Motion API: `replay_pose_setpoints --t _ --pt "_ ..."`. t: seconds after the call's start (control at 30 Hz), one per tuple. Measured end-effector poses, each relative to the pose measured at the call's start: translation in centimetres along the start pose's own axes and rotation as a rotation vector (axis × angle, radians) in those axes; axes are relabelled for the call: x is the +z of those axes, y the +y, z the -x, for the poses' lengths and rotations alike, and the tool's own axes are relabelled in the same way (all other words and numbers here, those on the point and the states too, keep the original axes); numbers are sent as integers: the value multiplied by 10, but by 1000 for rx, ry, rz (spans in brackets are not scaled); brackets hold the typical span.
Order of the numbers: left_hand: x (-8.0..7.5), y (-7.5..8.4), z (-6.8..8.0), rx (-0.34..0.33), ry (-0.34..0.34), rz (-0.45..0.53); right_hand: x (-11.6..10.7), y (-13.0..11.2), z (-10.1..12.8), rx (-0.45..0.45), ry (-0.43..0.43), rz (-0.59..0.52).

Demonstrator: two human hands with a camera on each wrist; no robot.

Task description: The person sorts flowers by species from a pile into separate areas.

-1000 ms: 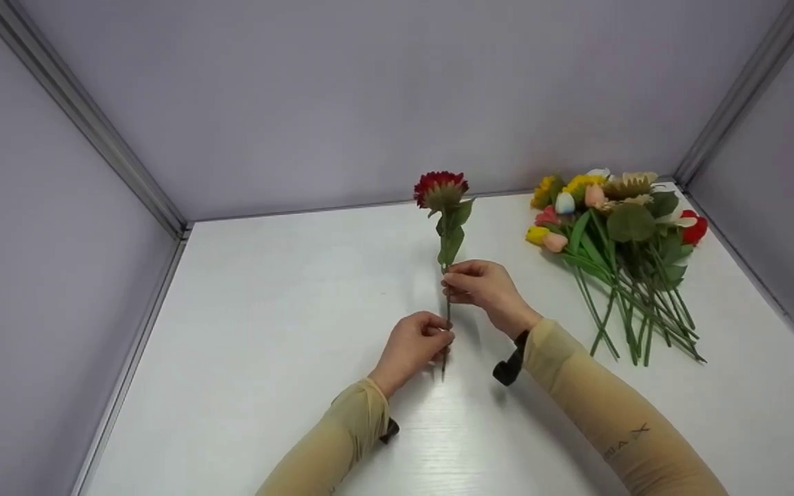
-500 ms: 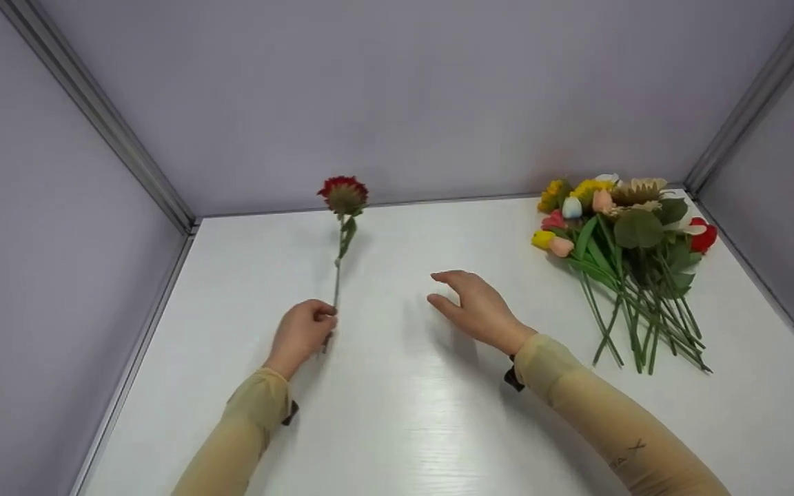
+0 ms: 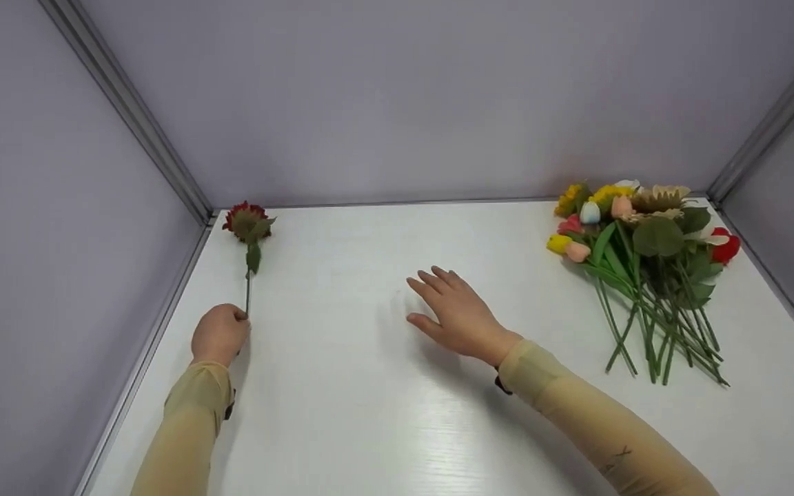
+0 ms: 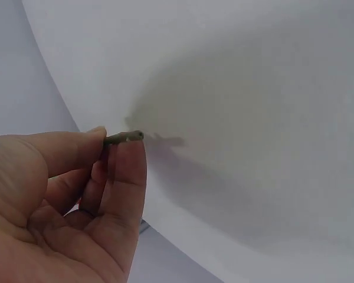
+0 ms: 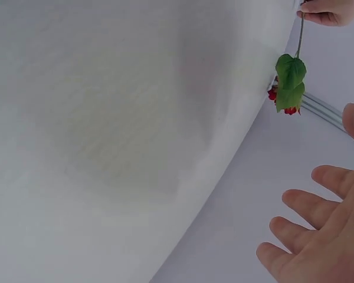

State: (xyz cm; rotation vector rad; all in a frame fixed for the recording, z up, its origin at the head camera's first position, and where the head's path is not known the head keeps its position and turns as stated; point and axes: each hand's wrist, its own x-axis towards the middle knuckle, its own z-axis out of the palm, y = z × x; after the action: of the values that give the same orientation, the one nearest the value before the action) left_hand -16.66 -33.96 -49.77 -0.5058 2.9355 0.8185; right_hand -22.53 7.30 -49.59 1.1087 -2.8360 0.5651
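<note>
The red flower (image 3: 248, 220) is standing up at the far left of the white worktop (image 3: 383, 386), near the corner, and the left hand (image 3: 220, 335) is pinching the low part of its stem. The left wrist view is showing what the head view is hiding: the cut stem end (image 4: 125, 138) is sticking out between thumb and fingers. The right hand (image 3: 453, 313) is staying released, fingers spread, holding nothing. The right wrist view is showing the green leaf (image 5: 290, 79). A pile of flowers (image 3: 638, 248) is lying far right.

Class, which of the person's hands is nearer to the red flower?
Left. The left hand grips the red flower by its stem; the right hand hovers open, well to its right.
</note>
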Motion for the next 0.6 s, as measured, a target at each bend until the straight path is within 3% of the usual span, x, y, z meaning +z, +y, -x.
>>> replay_pose_setpoints --t 0.17,0.6 --pt "10 -1 -8 11 39 -31 4 3 3 14 -38 30" --pt "21 0 -13 33 117 32 7 12 10 42 -78 15"
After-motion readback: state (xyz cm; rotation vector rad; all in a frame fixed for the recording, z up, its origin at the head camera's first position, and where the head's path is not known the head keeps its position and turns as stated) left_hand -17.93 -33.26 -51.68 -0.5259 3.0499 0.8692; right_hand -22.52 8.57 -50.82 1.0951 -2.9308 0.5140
